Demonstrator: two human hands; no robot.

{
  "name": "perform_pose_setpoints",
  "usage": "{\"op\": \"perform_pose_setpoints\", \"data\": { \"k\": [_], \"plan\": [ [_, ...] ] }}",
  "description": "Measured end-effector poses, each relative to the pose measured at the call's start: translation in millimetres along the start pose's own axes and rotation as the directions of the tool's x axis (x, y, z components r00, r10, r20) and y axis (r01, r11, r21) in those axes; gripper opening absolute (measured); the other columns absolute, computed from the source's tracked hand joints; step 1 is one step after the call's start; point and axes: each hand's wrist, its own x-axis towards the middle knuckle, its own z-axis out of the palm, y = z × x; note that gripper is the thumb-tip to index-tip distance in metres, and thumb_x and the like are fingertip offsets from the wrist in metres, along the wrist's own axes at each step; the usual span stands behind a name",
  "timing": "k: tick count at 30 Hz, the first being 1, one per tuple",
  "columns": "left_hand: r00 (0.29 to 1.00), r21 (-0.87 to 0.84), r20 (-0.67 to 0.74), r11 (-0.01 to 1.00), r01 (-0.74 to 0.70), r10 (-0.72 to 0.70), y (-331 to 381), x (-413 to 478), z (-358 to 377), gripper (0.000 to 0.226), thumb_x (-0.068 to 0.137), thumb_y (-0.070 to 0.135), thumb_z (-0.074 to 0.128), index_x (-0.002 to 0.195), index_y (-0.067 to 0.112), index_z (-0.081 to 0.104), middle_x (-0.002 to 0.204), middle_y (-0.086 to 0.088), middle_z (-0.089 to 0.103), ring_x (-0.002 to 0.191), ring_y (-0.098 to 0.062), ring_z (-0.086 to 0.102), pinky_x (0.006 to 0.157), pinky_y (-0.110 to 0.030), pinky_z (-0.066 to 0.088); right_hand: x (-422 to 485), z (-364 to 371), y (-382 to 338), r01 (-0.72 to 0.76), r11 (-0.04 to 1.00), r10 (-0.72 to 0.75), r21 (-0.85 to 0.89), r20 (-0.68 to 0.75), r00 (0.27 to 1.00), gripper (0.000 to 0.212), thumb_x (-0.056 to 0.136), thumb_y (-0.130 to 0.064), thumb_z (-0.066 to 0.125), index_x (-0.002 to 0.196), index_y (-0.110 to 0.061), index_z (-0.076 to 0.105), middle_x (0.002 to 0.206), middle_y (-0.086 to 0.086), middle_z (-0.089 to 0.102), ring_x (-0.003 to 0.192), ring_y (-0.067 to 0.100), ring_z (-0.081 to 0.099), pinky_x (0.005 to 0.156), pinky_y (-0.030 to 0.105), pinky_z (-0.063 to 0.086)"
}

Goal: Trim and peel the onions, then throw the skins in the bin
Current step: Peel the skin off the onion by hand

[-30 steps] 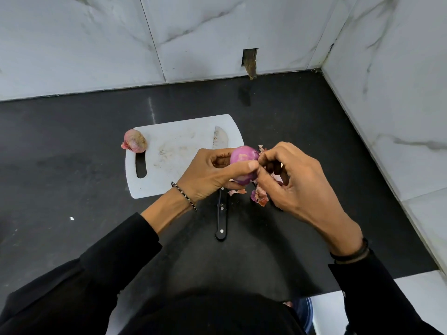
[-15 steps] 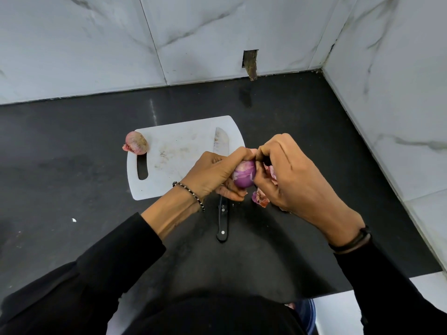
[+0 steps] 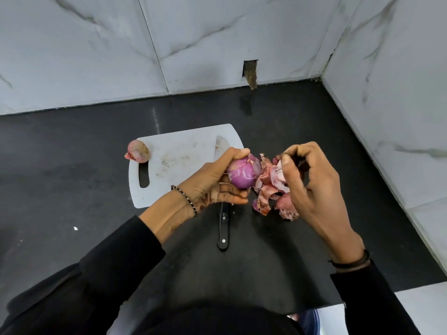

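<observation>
My left hand (image 3: 217,182) grips a purple, mostly peeled onion (image 3: 243,174) above the right edge of the white cutting board (image 3: 174,165). My right hand (image 3: 312,184) is just to its right and pinches a strip of onion skin (image 3: 278,174) between thumb and fingers. A heap of loose pink skins (image 3: 271,199) lies on the black counter under both hands. A second onion (image 3: 137,151), with its skin on, sits at the board's far left corner. A black-handled knife (image 3: 223,228) lies across the board's right side, its middle hidden by my left hand.
Marble walls close the black counter (image 3: 72,177) at the back and the right. A small white crumb (image 3: 75,228) lies on the counter to the left. A blue object (image 3: 312,317) shows below the counter's front edge.
My right hand has pulled away to the right with a strip of skin, baring more of the onion. My left hand has turned the onion slightly.
</observation>
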Motion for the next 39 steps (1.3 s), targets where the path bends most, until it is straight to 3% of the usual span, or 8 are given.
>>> {"op": "perform_pose_setpoints", "data": {
  "k": [3, 6, 12, 22, 27, 33, 36, 39],
  "plan": [
    [0.999, -0.036, 0.049, 0.999, -0.011, 0.013, -3, 2, -4, 0.068, 0.065, 0.056, 0.079, 0.108, 0.004, 0.064, 0.078, -0.018, 0.07, 0.062, -0.022, 0.067, 0.066, -0.035, 0.062, -5, 2, 9, -0.057, 0.997, 0.058, -0.056, 0.016, 0.998, 0.016, 0.105, -0.029, 0.049, 0.11, -0.021, 0.062, 0.102, -0.012, 0.058, 0.094, 0.007, 0.058, 0.075, 0.023, 0.048],
    [0.994, -0.116, 0.101, 0.993, -0.023, 0.035, -7, 6, -8, 0.081, 0.058, 0.051, 0.079, 0.12, 0.003, 0.059, 0.084, -0.018, 0.07, 0.067, -0.024, 0.068, 0.083, -0.045, 0.058, -11, 1, 14, -0.077, 0.99, 0.078, -0.118, 0.007, 0.997, 0.018, 0.102, -0.028, 0.054, 0.111, -0.019, 0.068, 0.099, -0.01, 0.062, 0.087, 0.005, 0.058, 0.071, 0.022, 0.044],
    [0.96, -0.262, 0.27, 0.965, 0.005, 0.069, -12, 4, -10, 0.097, 0.049, 0.043, 0.093, 0.132, 0.01, 0.055, 0.119, -0.02, 0.063, 0.087, -0.028, 0.07, 0.081, -0.046, 0.059, -17, -7, 17, -0.053, 0.987, 0.052, -0.149, -0.011, 0.999, 0.011, 0.088, -0.025, 0.077, 0.096, -0.019, 0.071, 0.09, -0.011, 0.065, 0.08, 0.006, 0.062, 0.064, 0.009, 0.042],
    [0.926, -0.354, 0.376, 0.92, 0.168, -0.025, -13, 0, -8, 0.062, 0.083, 0.055, 0.051, 0.107, -0.001, 0.058, 0.071, -0.017, 0.065, 0.048, -0.017, 0.063, 0.048, -0.026, 0.057, -15, -6, 7, -0.021, 0.995, 0.023, -0.094, 0.018, 1.0, 0.017, 0.094, -0.022, 0.073, 0.111, -0.025, 0.074, 0.099, -0.014, 0.068, 0.088, 0.009, 0.065, 0.068, 0.016, 0.048],
    [0.891, -0.326, 0.454, 0.929, 0.177, -0.011, -14, 3, -14, 0.066, 0.081, 0.062, 0.053, 0.102, 0.0, 0.058, 0.068, -0.014, 0.064, 0.043, -0.013, 0.06, 0.044, -0.023, 0.055, -11, -6, -6, 0.017, 1.0, -0.016, -0.015, 0.052, 0.999, 0.012, 0.092, -0.017, 0.072, 0.102, -0.024, 0.073, 0.098, -0.018, 0.066, 0.092, 0.011, 0.065, 0.069, 0.017, 0.048],
    [0.901, -0.354, 0.434, 0.923, 0.149, 0.021, -13, 3, -14, 0.064, 0.086, 0.061, 0.05, 0.099, 0.001, 0.068, 0.07, -0.016, 0.067, 0.046, -0.015, 0.063, 0.048, -0.024, 0.057, -9, -7, -12, -0.007, 1.0, 0.006, 0.016, 0.052, 0.999, 0.017, 0.096, -0.015, 0.067, 0.112, -0.018, 0.073, 0.106, -0.015, 0.07, 0.097, 0.006, 0.065, 0.066, 0.017, 0.05],
    [0.897, -0.347, 0.44, 0.929, 0.129, 0.04, -11, 1, -13, 0.062, 0.075, 0.059, 0.068, 0.1, 0.002, 0.069, 0.074, -0.018, 0.067, 0.05, -0.017, 0.065, 0.051, -0.026, 0.059, -9, -8, -17, 0.032, 0.999, -0.034, 0.033, 0.071, 0.997, 0.013, 0.095, -0.016, 0.07, 0.107, -0.017, 0.074, 0.098, -0.01, 0.07, 0.092, 0.012, 0.066, 0.065, 0.015, 0.048],
    [0.921, -0.298, 0.389, 0.949, 0.102, 0.024, -8, -1, -10, 0.059, 0.083, 0.059, 0.057, 0.096, 0.002, 0.067, 0.072, -0.018, 0.064, 0.046, -0.017, 0.062, 0.048, -0.025, 0.057, -10, -10, -21, 0.077, 0.996, -0.082, 0.052, 0.099, 0.992, 0.013, 0.093, -0.01, 0.073, 0.105, -0.015, 0.073, 0.101, -0.006, 0.068, 0.093, 0.016, 0.065, 0.067, 0.016, 0.048]
  ]
}}
